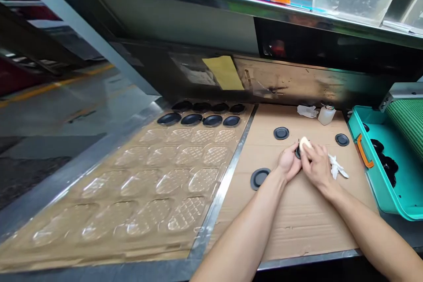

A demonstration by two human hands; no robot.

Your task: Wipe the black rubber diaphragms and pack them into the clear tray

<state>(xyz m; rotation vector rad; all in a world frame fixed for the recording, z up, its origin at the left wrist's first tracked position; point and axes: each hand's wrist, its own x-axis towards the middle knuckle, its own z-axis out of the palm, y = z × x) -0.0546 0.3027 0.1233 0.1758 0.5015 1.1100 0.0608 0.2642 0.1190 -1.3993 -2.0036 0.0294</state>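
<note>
Over the cardboard sheet (291,224), my left hand (288,162) is closed around a small black round part (298,153), mostly hidden by my fingers. My right hand (317,163) pinches a cream-coloured pad (304,142) and presses it against that part. Around my hands lie three dark round discs with raised rims: one disc (281,133) behind, another disc (260,178) beside my left forearm, and a third disc (342,139) to the right. Crumpled white finger cots or glove scraps (337,167) rest just right of my right hand.
On the left spreads a clear plastic tray (150,167) with moulded pockets; black parts (191,119) fill its back rows. A bottle (326,114) stands at the back beside a white tissue (307,111). At right, a teal bin (386,185) holds black parts, near a green conveyor belt (408,119).
</note>
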